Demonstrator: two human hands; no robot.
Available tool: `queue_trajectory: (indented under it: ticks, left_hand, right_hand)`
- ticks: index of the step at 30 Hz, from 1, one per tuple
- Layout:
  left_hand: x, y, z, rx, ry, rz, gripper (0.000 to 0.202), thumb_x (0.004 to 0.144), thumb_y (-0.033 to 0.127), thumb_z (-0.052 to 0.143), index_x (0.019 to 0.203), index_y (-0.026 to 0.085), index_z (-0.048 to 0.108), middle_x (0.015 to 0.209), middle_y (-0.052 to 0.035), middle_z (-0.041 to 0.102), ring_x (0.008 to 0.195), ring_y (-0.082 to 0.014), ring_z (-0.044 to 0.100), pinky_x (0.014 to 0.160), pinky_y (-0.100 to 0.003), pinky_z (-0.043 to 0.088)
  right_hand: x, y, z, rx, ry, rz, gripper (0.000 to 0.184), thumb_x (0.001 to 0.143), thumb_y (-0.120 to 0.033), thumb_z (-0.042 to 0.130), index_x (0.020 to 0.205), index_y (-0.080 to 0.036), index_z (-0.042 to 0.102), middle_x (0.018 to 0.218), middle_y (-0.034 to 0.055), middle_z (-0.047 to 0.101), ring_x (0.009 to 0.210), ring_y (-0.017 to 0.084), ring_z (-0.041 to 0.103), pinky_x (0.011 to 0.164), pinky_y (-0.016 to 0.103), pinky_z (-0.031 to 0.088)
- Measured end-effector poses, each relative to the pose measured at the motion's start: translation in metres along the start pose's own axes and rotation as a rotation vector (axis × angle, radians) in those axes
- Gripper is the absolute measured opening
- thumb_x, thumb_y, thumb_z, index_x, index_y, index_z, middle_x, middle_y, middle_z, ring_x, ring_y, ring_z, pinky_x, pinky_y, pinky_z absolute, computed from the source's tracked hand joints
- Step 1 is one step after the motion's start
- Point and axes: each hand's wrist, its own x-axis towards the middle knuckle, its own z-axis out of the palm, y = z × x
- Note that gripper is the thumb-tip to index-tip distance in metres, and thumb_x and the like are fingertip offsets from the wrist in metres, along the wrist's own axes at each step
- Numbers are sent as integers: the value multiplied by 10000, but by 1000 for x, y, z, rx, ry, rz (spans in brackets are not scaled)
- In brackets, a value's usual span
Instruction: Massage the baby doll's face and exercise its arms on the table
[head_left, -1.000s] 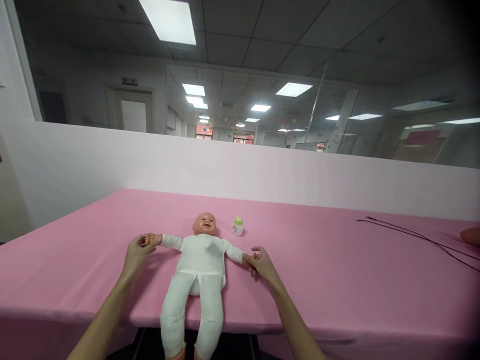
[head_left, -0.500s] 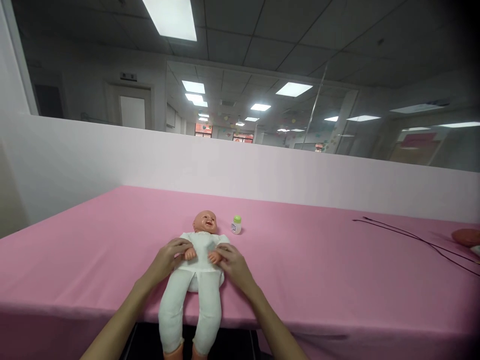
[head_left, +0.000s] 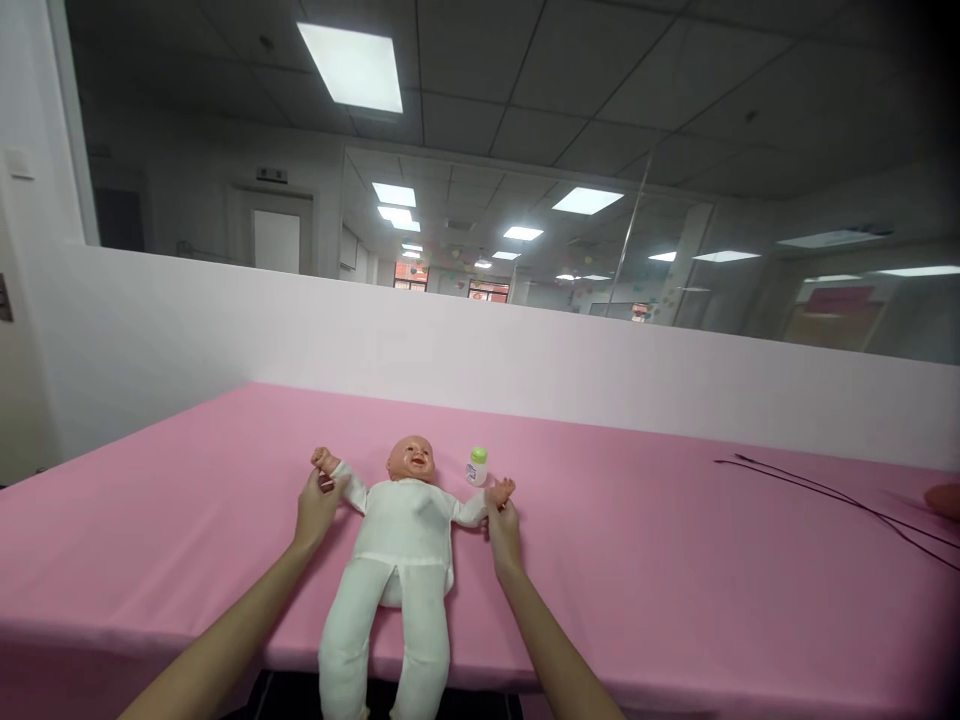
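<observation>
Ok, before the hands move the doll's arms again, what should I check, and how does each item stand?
1. Left hand grips the doll's arm near the wrist: ok.
2. Right hand grips the doll's other arm near the wrist: ok.
3. Doll lies on its back, face up, on the pink table: ok.
4. Doll fully supported by the table: not ok, the legs hang over the near edge.
5. Small bottle stands upright beside the doll's head, apart from the raised arm: cannot tell how much gap, they look close.
6. Black cable lies far to the right, away from both hands: ok.
</observation>
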Motion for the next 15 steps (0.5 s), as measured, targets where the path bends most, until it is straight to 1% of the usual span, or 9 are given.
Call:
queue_trajectory:
  ticks: [2, 4, 6, 8, 9, 11, 13, 14, 15]
  left_hand:
    - [-7, 0, 2, -19, -92, 87, 514, 800, 516, 695, 1172, 166, 639, 1090, -121, 755, 973, -308, 720, 815, -401, 581]
    - [-15, 5, 3, 34, -174, 180, 452, 859, 445, 647, 1222, 176, 665, 1167, -116, 759, 1042, -304, 710, 877, -412, 576]
    - [-23, 10, 4, 133, -258, 300, 377, 926, 400, 590, 1230, 210, 707, 1227, -100, 755, 1108, -296, 688, 951, -429, 555]
    - [-29, 15, 5, 214, -354, 461, 323, 979, 341, 540, 1210, 249, 747, 1252, -80, 752, 1159, -278, 667, 1007, -433, 527]
    - [-31, 17, 5, 239, -394, 536, 317, 992, 303, 519, 1187, 261, 765, 1245, -75, 756, 1167, -269, 662, 1016, -431, 519]
    - [-33, 19, 5, 269, -446, 636, 331, 995, 238, 494, 1142, 270, 789, 1203, -73, 768, 1140, -259, 669, 997, -428, 521]
    - [-34, 19, 7, 285, -457, 659, 329, 992, 233, 497, 1147, 268, 785, 1199, -77, 770, 1132, -262, 671, 995, -435, 519]
    - [-33, 18, 7, 286, -449, 639, 328, 995, 253, 501, 1184, 266, 769, 1234, -81, 760, 1156, -267, 664, 1013, -442, 511]
    - [-33, 17, 8, 281, -431, 597, 336, 1001, 281, 499, 1232, 261, 742, 1270, -86, 747, 1176, -273, 657, 1024, -447, 508]
  right_hand:
    - [-7, 0, 2, -44, -94, -27, 429, 774, -562, 751, 974, -191, 678, 728, 26, 694, 611, 212, 623, 543, 309, 487]
    - [-15, -5, 4, -117, -191, -139, 421, 794, -477, 753, 1086, -178, 697, 893, 69, 752, 757, 244, 677, 671, 345, 548]
    - [-23, -11, 4, -213, -314, -316, 386, 883, -378, 670, 1226, -203, 695, 1098, 95, 765, 955, 269, 699, 834, 393, 572]
    - [-29, -16, 3, -340, -451, -525, 372, 946, -254, 562, 1294, -258, 692, 1283, 84, 732, 1143, 271, 665, 985, 440, 543]
    - [-31, -18, 4, -412, -505, -627, 383, 959, -203, 519, 1288, -274, 703, 1327, 77, 719, 1190, 269, 646, 1027, 456, 526]
    - [-35, -18, 5, -542, -558, -777, 404, 974, -146, 474, 1260, -283, 725, 1344, 76, 717, 1181, 266, 644, 1031, 470, 527]
    - [-36, -16, 7, -597, -537, -812, 422, 973, -131, 470, 1274, -288, 720, 1353, 79, 713, 1150, 263, 649, 1001, 464, 545]
    - [-36, -15, 8, -588, -501, -771, 428, 965, -139, 481, 1297, -289, 706, 1357, 78, 709, 1147, 261, 651, 989, 457, 552]
    - [-34, -13, 8, -554, -452, -694, 426, 956, -164, 503, 1320, -288, 687, 1352, 77, 710, 1141, 261, 659, 972, 449, 560]
